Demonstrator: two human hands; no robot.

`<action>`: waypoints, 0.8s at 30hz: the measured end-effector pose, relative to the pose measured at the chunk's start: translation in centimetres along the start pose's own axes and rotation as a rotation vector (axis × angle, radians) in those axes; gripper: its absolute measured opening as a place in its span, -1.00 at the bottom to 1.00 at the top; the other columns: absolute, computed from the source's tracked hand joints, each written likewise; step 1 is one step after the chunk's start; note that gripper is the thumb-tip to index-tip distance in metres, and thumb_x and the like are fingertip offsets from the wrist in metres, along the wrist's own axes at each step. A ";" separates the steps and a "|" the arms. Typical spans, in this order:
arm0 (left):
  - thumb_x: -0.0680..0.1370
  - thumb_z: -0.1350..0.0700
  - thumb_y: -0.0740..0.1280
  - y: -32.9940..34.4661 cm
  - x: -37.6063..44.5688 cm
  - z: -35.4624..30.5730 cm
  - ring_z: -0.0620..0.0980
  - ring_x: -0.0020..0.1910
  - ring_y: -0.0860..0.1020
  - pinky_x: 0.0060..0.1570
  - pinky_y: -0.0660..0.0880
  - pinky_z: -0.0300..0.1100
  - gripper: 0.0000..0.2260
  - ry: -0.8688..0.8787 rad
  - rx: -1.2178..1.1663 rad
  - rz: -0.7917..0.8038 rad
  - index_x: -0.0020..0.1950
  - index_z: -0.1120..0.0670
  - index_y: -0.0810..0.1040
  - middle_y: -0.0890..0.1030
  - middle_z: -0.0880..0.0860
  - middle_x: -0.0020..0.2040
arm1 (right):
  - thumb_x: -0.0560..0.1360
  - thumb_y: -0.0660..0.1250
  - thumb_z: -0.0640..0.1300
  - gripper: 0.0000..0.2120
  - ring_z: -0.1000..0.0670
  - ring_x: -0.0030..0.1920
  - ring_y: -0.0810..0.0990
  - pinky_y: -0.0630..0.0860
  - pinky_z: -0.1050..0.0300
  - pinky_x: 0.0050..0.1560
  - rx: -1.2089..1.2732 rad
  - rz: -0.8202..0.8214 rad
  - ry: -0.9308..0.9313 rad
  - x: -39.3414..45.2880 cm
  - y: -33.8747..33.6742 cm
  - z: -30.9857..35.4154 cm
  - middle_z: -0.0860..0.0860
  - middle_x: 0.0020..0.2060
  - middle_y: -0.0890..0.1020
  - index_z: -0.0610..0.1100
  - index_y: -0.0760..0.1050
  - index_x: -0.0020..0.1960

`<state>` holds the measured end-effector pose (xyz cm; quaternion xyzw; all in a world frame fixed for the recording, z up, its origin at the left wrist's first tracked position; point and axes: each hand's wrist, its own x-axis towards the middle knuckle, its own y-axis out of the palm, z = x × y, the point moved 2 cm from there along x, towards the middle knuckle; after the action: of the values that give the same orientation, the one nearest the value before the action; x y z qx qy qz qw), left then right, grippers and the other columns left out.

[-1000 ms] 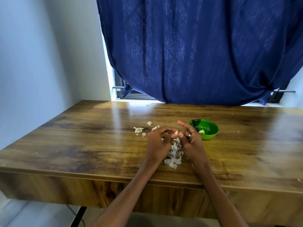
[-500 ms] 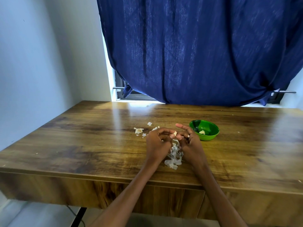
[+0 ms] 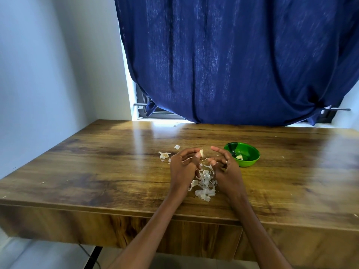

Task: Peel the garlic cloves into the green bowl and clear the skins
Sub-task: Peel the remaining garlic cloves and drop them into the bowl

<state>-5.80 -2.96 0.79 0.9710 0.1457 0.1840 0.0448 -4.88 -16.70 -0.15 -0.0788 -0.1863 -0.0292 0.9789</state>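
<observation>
My left hand (image 3: 184,167) pinches a pale garlic clove (image 3: 201,152) between thumb and fingertips, just above the table. A short gap to its right, my right hand (image 3: 223,167) has its fingers curled and spread, a ring on one finger; nothing is clearly held in it. Between and below both hands lies a heap of white garlic skins (image 3: 205,186). The green bowl (image 3: 250,162) stands just right of my right hand with a peeled clove (image 3: 239,157) inside.
More garlic pieces (image 3: 164,155) and a small scrap (image 3: 177,146) lie on the wooden table (image 3: 97,171) left of my hands. A dark blue curtain (image 3: 233,65) hangs behind the table. A grey wall (image 3: 38,74) borders the left side.
My hands, pressed together on the clove before, have come apart. The clove stays in my left hand and the right fingers have spread.
</observation>
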 end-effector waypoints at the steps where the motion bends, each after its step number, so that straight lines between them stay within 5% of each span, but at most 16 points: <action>1: 0.57 0.26 0.40 0.0 0.0 0.0 -0.03 -0.40 0.60 -0.51 0.53 -0.16 -0.86 -0.005 0.003 0.009 0.03 0.03 0.68 0.71 0.05 -0.17 | 0.61 0.36 -0.21 -0.65 -0.25 -0.07 0.64 0.60 -0.27 -0.09 0.012 -0.016 0.001 0.0 0.0 0.0 -0.02 -0.06 0.72 0.09 0.48 0.32; 7: 0.57 0.27 0.40 0.2 -0.1 -0.1 -0.02 -0.39 0.60 -0.50 0.52 -0.15 -0.87 0.005 0.021 0.045 0.06 0.10 0.68 0.71 0.05 -0.14 | 0.54 0.43 -0.31 -0.58 0.08 -0.07 0.69 0.66 0.16 -0.16 -0.001 -0.045 -0.016 -0.2 -0.2 0.3 0.07 -0.08 0.70 0.13 0.50 0.24; 10: 0.57 0.28 0.40 0.2 -0.1 0.0 0.00 -0.36 0.62 -0.49 0.54 -0.13 -0.87 0.024 0.074 0.066 0.04 0.09 0.68 0.72 0.03 -0.15 | 0.58 0.40 -0.23 -0.68 0.18 0.02 0.68 0.65 0.18 -0.04 0.028 -0.057 -0.033 -0.1 -0.2 0.3 0.09 0.04 0.71 0.10 0.53 0.23; 16: 0.52 0.25 0.46 0.4 0.2 0.1 -0.08 -0.18 0.68 -0.22 0.62 -0.18 -0.92 0.101 0.181 0.083 -0.04 0.10 0.71 0.72 -0.04 -0.12 | 0.52 0.46 -0.27 -0.67 0.12 -0.01 0.71 0.65 0.20 -0.04 0.094 -0.055 -0.020 -0.1 -0.2 0.4 0.03 -0.06 0.73 0.04 0.55 0.21; 24: 0.53 0.27 0.45 0.4 0.3 0.2 -0.04 -0.16 0.68 -0.22 0.65 -0.08 -0.92 0.120 0.188 0.121 -0.05 0.11 0.69 0.71 -0.05 -0.12 | 0.49 0.49 -0.25 -0.59 0.09 0.02 0.72 0.64 0.25 -0.07 0.198 -0.002 0.000 -0.4 -0.3 0.9 0.00 -0.02 0.74 -0.06 0.52 0.29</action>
<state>-5.37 -3.24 0.73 0.9652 0.1059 0.2297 -0.0663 -5.57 -16.86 0.60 0.0185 -0.1885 -0.0118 0.9818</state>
